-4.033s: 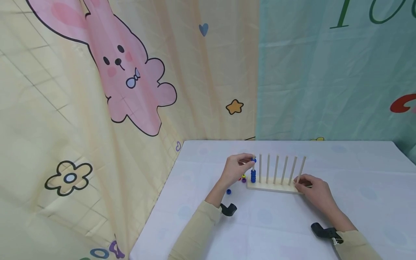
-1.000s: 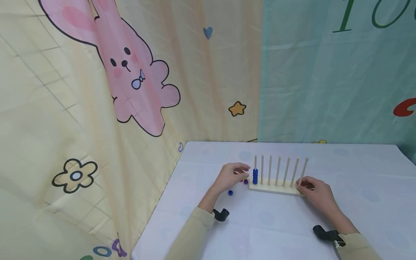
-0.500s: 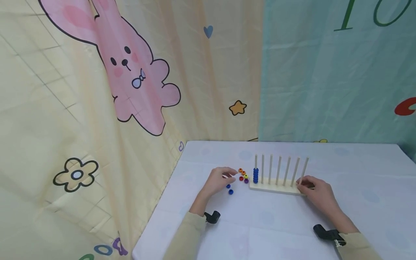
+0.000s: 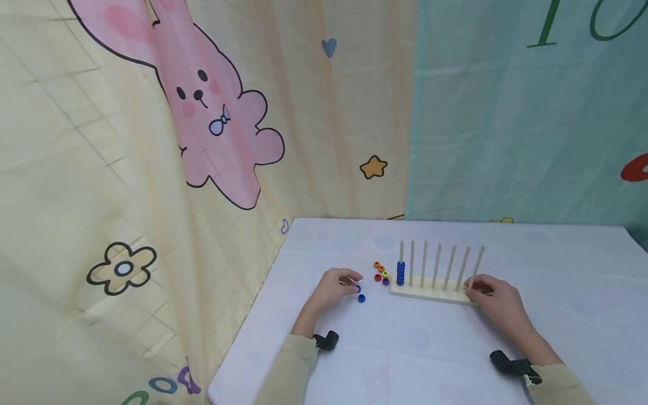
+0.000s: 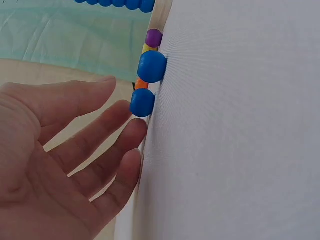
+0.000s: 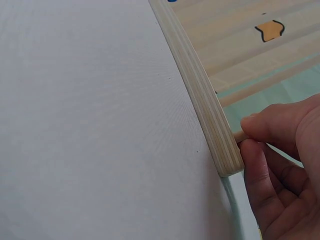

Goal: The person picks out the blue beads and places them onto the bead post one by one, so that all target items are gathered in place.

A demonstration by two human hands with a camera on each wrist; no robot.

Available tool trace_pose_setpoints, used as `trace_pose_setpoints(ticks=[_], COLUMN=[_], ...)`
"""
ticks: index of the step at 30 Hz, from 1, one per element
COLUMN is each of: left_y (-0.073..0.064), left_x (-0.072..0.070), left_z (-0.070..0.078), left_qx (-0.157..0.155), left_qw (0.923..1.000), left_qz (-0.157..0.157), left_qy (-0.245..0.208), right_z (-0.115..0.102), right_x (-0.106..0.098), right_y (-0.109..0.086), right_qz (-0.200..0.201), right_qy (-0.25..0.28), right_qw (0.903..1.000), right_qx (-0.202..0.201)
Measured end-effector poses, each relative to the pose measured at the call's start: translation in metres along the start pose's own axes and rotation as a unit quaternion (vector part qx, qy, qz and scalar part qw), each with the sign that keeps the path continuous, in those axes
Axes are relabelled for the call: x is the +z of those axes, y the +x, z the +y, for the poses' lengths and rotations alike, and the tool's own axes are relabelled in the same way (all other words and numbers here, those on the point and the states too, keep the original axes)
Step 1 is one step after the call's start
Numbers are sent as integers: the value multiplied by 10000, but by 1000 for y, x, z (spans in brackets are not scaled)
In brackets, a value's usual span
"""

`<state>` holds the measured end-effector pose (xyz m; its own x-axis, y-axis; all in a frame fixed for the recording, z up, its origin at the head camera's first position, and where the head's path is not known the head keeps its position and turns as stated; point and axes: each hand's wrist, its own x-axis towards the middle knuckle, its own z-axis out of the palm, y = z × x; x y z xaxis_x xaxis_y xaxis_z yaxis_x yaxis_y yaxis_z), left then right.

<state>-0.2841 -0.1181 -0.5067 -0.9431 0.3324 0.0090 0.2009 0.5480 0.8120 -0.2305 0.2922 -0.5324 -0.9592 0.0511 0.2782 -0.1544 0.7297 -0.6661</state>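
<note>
A wooden base [image 4: 430,292] with several upright pegs stands on the table. Its leftmost peg carries a stack of blue beads [image 4: 400,274]; the other pegs are bare. My left hand [image 4: 330,291] is beside two loose blue beads, the nearer one [image 4: 361,298] in front and the other partly behind my fingertips. In the left wrist view, thumb and fingers are spread apart around the lower blue bead [image 5: 142,103], fingertips right at it. My right hand [image 4: 501,302] pinches the rightmost peg [image 6: 241,136] low down, close to the end of the base.
Orange [image 4: 377,265], red [image 4: 377,277], yellow [image 4: 385,274] and purple beads [image 4: 386,282] lie clustered just left of the base. The white-covered table [image 4: 395,360] meets a printed curtain [image 4: 283,185] at its left and back.
Earlier my left hand held a blue bead at the top of the leftmost peg; that bead has dropped onto the stack. The hand then moved left and down to the loose blue beads.
</note>
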Motion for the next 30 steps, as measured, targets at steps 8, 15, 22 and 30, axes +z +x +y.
trace_pose_setpoints(ticks=[8, 15, 22, 30], left_y=[-4, -3, 0, 6], left_x=[3, 5, 7, 12], left_z=[-14, -18, -19, -20], left_qx=[-67, 10, 92, 135], left_qw=[9999, 9999, 9999, 9998], left_qz=[40, -11, 26, 143], left_qy=[-133, -147, 57, 12], right_z=[-3, -6, -3, 2], right_x=[-1, 0, 0, 0], right_y=[3, 3, 3, 2], right_qz=[-91, -50, -30, 34], right_qy=[73, 46, 103, 86], right_qw=[9999, 9999, 9999, 10000], right_qx=[-117, -75, -10, 22])
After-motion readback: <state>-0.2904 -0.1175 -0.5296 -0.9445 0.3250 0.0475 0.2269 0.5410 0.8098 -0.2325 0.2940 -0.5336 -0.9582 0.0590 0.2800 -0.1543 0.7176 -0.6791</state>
